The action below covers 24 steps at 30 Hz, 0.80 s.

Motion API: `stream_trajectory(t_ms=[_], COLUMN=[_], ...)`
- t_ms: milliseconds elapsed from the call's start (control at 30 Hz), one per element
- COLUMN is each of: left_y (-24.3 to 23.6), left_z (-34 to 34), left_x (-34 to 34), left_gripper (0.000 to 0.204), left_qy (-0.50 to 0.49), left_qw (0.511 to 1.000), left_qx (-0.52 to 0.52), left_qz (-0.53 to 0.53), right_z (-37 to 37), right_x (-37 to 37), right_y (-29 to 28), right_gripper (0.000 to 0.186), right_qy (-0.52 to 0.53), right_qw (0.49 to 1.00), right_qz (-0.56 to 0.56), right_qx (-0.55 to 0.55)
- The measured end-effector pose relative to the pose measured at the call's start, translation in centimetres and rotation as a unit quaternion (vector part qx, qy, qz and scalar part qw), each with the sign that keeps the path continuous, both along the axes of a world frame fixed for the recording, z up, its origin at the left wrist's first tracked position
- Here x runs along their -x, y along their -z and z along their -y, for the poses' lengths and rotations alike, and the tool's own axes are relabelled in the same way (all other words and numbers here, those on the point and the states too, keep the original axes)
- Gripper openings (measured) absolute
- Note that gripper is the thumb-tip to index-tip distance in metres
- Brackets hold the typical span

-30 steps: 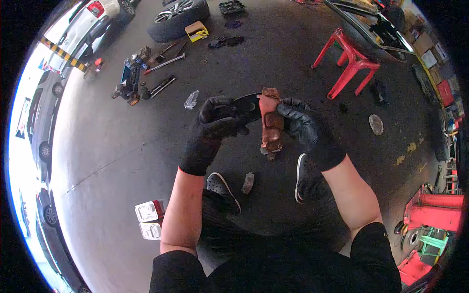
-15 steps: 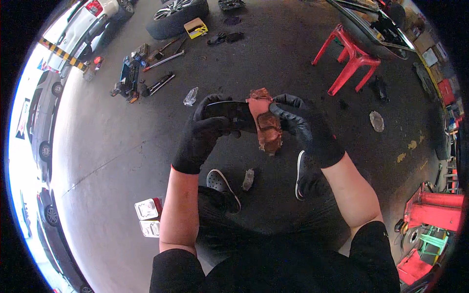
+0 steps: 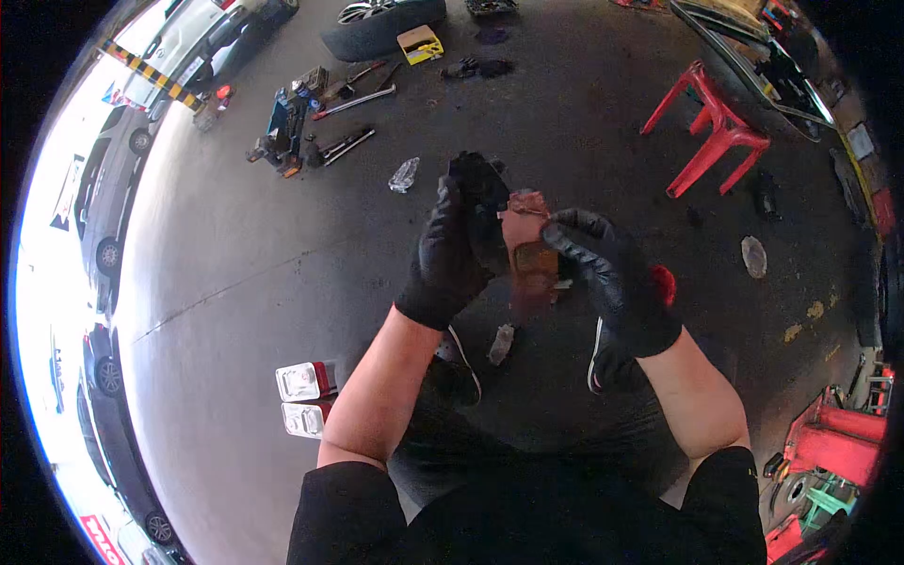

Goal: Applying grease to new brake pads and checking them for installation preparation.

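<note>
My left hand, in a black glove, is closed on a black part, which looks like a brake pad and stands tilted upward. My right hand, gloved too, pinches the upper right edge of a reddish-brown, copper-coloured piece with a dark recess and crusted ends. That piece hangs upright beside the black part, slightly blurred at its lower end. My left fingertips are partly hidden behind the black part. Between my shoes, below the piece, lies a small pale object on the dark floor.
A red plastic stool stands back right. Tools, a tyre, a yellow box and plastic scraps lie ahead. White-lidded packs lie left. Cars line the left; red equipment stands right.
My left hand has rotated, raising the black part from lying crosswise to tilted upright. The reddish piece and my right hand have shifted slightly right. The view has shifted a little.
</note>
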<state>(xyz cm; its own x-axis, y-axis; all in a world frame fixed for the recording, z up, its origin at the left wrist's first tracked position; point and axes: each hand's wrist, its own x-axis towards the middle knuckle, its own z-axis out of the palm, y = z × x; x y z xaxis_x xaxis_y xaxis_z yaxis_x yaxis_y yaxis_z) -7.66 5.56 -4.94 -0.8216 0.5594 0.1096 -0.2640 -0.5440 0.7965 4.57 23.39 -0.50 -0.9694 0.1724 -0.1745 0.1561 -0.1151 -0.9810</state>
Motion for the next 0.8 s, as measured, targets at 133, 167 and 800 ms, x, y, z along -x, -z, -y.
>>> stream_trajectory(t_ms=[133, 167, 800], left_y=[-1.9, -2.3, -1.9], left_z=[1.5, 1.5, 0.1], left_x=[1.1, 1.1, -2.5], left_gripper=[0.076, 0.083, 0.108], left_qy=[0.302, 0.322, 0.310], left_qw=[0.900, 0.885, 0.904], left_qx=[-0.260, -0.268, -0.166], left_qz=[0.179, 0.204, 0.242], right_z=[-0.9, -1.2, -1.5], right_x=[-0.2, -0.3, 0.3], right_y=[-2.4, -2.9, -1.2], right_gripper=[0.020, 0.020, 0.022], right_qy=[0.036, 0.052, 0.012], right_qw=[0.999, 0.998, 0.998], right_qz=[0.003, -0.014, -0.031], right_qx=[0.010, 0.037, 0.055])
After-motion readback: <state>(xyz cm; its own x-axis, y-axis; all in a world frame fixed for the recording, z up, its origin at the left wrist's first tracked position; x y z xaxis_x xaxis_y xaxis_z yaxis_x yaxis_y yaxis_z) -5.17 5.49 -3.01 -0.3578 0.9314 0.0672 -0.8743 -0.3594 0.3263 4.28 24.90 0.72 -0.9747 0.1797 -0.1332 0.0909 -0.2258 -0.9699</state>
